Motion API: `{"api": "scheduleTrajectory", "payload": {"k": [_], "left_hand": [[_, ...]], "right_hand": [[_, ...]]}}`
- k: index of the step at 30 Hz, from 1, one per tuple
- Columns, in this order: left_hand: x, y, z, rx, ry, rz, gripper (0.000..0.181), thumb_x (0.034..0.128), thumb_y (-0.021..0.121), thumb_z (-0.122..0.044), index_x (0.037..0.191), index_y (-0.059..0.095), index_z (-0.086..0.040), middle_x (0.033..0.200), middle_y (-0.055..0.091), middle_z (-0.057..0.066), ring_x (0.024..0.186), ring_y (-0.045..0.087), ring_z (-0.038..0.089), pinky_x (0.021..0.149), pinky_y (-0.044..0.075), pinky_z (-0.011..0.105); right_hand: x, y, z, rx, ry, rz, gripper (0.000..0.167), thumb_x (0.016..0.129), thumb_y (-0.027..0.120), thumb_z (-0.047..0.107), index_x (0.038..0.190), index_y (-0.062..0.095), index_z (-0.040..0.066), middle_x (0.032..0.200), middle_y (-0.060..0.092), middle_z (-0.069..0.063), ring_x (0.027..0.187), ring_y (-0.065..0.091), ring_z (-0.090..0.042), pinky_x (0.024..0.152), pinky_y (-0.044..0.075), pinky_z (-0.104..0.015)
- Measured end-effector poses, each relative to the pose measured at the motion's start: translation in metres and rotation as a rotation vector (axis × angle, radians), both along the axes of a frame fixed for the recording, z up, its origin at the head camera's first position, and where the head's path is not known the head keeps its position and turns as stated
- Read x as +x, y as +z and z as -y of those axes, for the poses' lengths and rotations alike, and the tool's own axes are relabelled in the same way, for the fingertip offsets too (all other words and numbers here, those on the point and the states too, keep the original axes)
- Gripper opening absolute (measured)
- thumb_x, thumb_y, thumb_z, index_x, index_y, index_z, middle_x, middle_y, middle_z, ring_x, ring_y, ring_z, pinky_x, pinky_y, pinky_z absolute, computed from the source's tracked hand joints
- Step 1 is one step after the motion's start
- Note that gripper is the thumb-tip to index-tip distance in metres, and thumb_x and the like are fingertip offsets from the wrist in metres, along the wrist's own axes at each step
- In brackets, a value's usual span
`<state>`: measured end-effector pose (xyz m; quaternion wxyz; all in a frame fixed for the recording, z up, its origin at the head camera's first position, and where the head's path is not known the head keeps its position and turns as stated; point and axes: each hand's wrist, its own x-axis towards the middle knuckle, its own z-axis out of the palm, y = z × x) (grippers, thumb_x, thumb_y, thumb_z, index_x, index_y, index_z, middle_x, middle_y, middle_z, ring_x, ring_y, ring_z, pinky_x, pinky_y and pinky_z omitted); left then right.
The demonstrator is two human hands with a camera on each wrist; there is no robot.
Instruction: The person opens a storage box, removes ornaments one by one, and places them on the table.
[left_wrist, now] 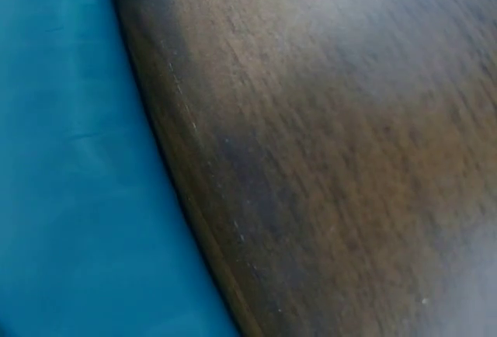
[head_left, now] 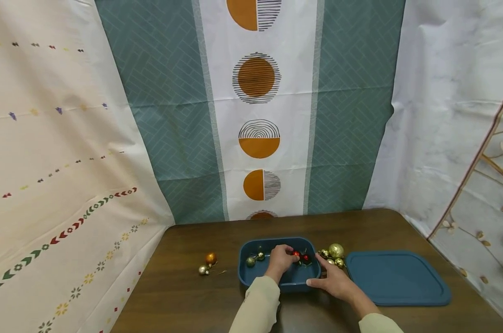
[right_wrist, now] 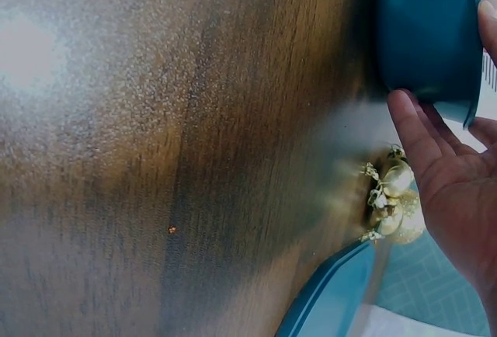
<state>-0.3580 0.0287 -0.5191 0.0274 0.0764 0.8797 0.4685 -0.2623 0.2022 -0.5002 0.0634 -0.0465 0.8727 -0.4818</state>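
Head view: the left hand [head_left: 281, 260] is down inside the blue container [head_left: 294, 287], its grip nearly closed, finger and thumb pinching a red ball [head_left: 296, 253], a second red ball [head_left: 306, 257] just beside it! Two greenish balls [head_left: 250, 262] sit at the container's left end. The right hand [head_left: 333, 280] spreads wide at the right end, thumb at the near rim, gold balls [head_left: 336, 250] and the blue lid [head_left: 397, 277] beyond.

Left wrist: container wall against brown tabletop [left_wrist: 334, 158]; can't tell the grip from here.

Right wrist: fingers [right_wrist: 419, 131] extended, touching the container's end, grip wide, gold balls and lid below.
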Motion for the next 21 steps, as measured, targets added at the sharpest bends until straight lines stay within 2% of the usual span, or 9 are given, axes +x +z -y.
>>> {"api": "scheduleTrajectory", "payload": {"k": [3,8,15,19,21], "left_hand": [[0.001,-0.001,0.000,0.004,0.010,0.009,0.026,0.0832,0.081,-0.011,0.106,0.072,0.000,0.093,0.066,0.007,0.080,0.060,0.019,0.082,0.056,0.041],[0.002,0.003,0.002,0.017,0.015,-0.014,0.024,0.0835,0.080,-0.009,0.104,0.072,-0.001,0.091,0.066,0.006,0.079,0.060,0.018,0.080,0.057,0.039],[0.004,0.013,0.009,0.038,-0.017,-0.048,0.024,0.0849,0.079,-0.009,0.106,0.071,-0.001,0.090,0.066,0.005,0.079,0.061,0.017,0.078,0.057,0.037],[0.004,0.018,0.014,0.045,-0.025,-0.086,0.023,0.0853,0.078,-0.008,0.106,0.071,0.000,0.089,0.066,0.005,0.078,0.060,0.016,0.077,0.057,0.036],[0.004,0.021,0.016,0.060,-0.019,-0.082,0.023,0.0852,0.078,-0.008,0.106,0.071,-0.001,0.090,0.066,0.005,0.078,0.060,0.016,0.077,0.057,0.036]], "right_hand": [[0.000,-0.001,-0.001,-0.005,-0.001,0.008,0.095,0.085,0.081,0.028,0.153,0.024,-0.007,0.122,0.063,-0.027,0.110,0.063,-0.038,0.087,0.052,-0.050],[-0.002,-0.001,0.000,-0.006,-0.027,0.017,0.095,0.084,0.082,0.028,0.154,0.026,-0.004,0.121,0.064,-0.024,0.109,0.064,-0.036,0.086,0.053,-0.050],[-0.003,-0.001,0.001,0.018,-0.045,0.024,0.095,0.083,0.082,0.029,0.153,0.027,-0.003,0.122,0.063,-0.023,0.109,0.064,-0.035,0.088,0.052,-0.052],[-0.002,-0.001,0.001,0.018,-0.046,0.018,0.095,0.083,0.082,0.029,0.153,0.028,-0.003,0.124,0.062,-0.024,0.110,0.063,-0.037,0.089,0.052,-0.052],[-0.002,-0.001,0.001,0.016,-0.044,0.012,0.095,0.083,0.082,0.028,0.153,0.027,-0.004,0.124,0.062,-0.025,0.110,0.063,-0.037,0.089,0.052,-0.052]]}}
